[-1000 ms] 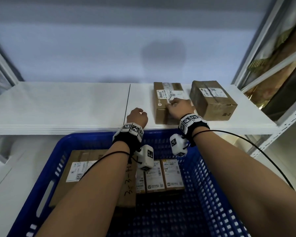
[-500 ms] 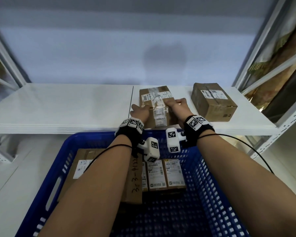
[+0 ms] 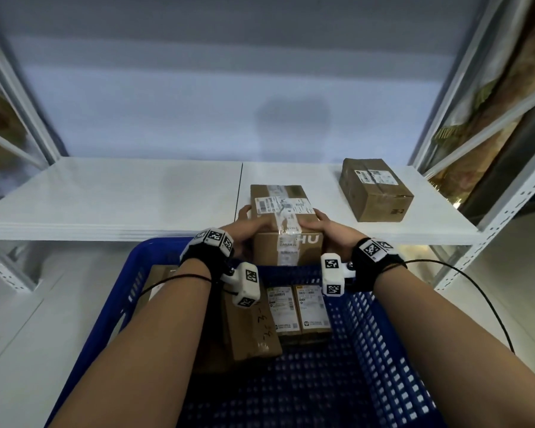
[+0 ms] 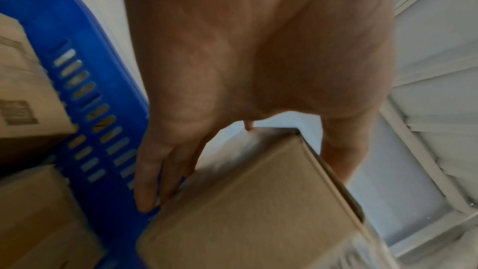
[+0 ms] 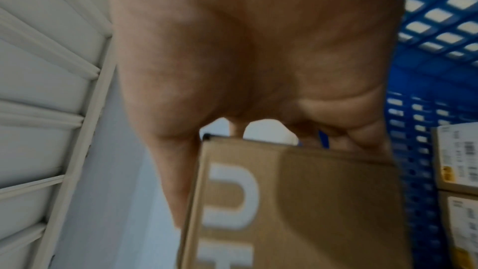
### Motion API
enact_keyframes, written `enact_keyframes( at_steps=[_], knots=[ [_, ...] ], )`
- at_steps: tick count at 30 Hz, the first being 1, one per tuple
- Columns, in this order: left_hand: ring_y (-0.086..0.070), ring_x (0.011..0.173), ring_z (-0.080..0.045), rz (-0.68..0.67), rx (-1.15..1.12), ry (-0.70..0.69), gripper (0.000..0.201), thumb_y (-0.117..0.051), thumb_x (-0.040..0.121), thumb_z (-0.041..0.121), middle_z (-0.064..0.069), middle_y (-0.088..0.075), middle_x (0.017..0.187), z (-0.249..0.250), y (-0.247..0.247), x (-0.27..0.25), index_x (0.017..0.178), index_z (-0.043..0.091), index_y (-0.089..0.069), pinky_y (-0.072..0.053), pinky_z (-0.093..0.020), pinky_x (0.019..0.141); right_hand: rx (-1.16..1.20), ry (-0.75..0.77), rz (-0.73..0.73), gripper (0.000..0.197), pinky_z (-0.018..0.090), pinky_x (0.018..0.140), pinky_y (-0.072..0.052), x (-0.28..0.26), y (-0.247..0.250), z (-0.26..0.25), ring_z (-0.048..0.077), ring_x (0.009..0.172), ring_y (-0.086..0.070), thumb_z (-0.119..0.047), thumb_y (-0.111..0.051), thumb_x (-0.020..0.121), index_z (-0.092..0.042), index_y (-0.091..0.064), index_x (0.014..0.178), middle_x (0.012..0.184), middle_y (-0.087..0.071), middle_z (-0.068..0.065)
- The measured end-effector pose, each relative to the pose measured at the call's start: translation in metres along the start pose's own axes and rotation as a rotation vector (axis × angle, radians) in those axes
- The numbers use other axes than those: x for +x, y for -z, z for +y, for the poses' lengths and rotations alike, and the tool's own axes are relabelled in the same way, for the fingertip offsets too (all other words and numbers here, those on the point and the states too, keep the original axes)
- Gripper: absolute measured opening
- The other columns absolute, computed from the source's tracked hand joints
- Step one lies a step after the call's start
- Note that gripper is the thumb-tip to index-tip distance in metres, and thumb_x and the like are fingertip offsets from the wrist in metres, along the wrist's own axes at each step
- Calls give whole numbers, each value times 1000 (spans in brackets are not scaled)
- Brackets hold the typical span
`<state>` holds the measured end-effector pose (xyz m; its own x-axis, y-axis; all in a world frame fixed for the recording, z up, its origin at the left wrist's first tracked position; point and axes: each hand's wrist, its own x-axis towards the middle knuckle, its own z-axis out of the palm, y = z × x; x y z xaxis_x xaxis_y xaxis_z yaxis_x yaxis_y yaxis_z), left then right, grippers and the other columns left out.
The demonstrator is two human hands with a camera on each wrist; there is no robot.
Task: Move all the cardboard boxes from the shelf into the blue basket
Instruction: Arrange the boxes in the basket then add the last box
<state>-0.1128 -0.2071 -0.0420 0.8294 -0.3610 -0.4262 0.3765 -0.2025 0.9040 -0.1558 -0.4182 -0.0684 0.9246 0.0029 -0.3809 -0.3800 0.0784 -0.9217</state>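
Open blue basket point(image 3: 383, 350) floor at right; flat box point(image 3: 250, 332) and labelled boxes point(image 3: 297, 313) crowding its far-left.

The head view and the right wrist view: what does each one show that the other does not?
Only the head view shows the second box left on the white shelf, the left hand, and the flat boxes on the basket's left side.

Only the right wrist view shows the right hand from the palm side, with its thumb down the side of the box that bears large white letters, and its fingers at the far edge.

Both show the held box, the blue basket and the small labelled boxes inside it.
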Motion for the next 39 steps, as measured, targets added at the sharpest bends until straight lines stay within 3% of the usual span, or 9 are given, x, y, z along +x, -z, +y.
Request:
enact_keyframes(
  at_steps=[3, 8, 12, 19, 22, 27, 32, 35, 39],
  knots=[
    [-61, 105, -33, 5, -12, -5, 71, -70, 87, 18, -14, -57, 128, -17, 4, -2, 140, 27, -23, -54, -50, 81, -94, -27, -14, 80, 31, 64, -59, -16, 4, 11, 23, 88, -74, -15, -67, 91, -34, -21, 154, 119, -69, 10],
    [-57, 122, -36, 42, -38, 55, 115, -85, 65, 40, -12, -52, 142, -48, 17, 3, 151, 30, -10, -45, -58, 101, -199, -117, -118, 95, 43, 92, -55, -30, 6, 26, 31, 112, -67, -23, -78, 81, -48, -19, 151, 132, -61, 12],
    [-56, 124, -35, -15, 94, 112, 119, -86, 61, 44, -11, -51, 143, -65, 30, 0, 151, 33, -9, -47, -56, 100, -230, -180, -148, 93, 48, 108, -45, -37, 0, 43, 32, 124, -57, -42, -79, 76, -36, -26, 152, 136, -59, 12],
    [-43, 138, -30, -134, 514, 115, 137, -83, 49, 65, -5, -37, 155, -73, 23, -23, 153, 34, 1, -32, -53, 115, -332, -262, -114, 85, 48, 106, -47, -47, -9, 70, 26, 116, -65, -60, -72, 69, -20, -49, 140, 126, -68, 7],
    [-34, 143, -30, -124, 652, 115, 116, -76, 75, 46, -7, -30, 158, -78, 18, -27, 155, 23, 4, -25, -46, 120, -443, -228, -96, 96, 43, 107, -45, -52, -8, 75, 22, 120, -60, -59, -74, 68, -20, -38, 148, 136, -61, 5],
    [-44, 137, -24, -100, 876, 96, 72, -66, 86, 44, -4, -44, 151, -96, 22, -19, 147, 17, -39, -35, -35, 115, -504, -278, 2, 113, 43, 99, -51, -43, 37, 103, 25, 113, -64, -54, -90, 55, -20, -37, 149, 135, -61, 6],
    [-39, 140, -24, -123, 1031, 145, 61, -66, 86, 35, -2, -36, 155, -123, 19, -5, 143, 31, -44, -36, -33, 113, -491, -425, 46, 51, 27, 67, -55, -42, 51, 123, 17, 90, -64, -20, -61, 97, -8, -44, 143, 137, -59, 12],
    [-26, 147, -29, -136, 1086, 280, 68, -62, 86, 45, -3, -20, 161, -146, 13, 8, 147, 39, -34, -31, -39, 117, -650, -477, 101, 50, 30, 87, -45, -39, 43, 128, 21, 95, -58, -38, -51, 101, -9, -48, 141, 139, -57, 10],
    [-25, 144, -41, -26, 1219, 195, 118, -75, 53, 63, -5, -16, 162, -214, 21, 92, 138, 66, 8, -31, -60, 112, -811, -491, 117, 64, 36, 101, -40, -29, 44, 138, 27, 117, -55, -56, -40, 99, -12, -42, 146, 147, -48, 10]
  ],
)
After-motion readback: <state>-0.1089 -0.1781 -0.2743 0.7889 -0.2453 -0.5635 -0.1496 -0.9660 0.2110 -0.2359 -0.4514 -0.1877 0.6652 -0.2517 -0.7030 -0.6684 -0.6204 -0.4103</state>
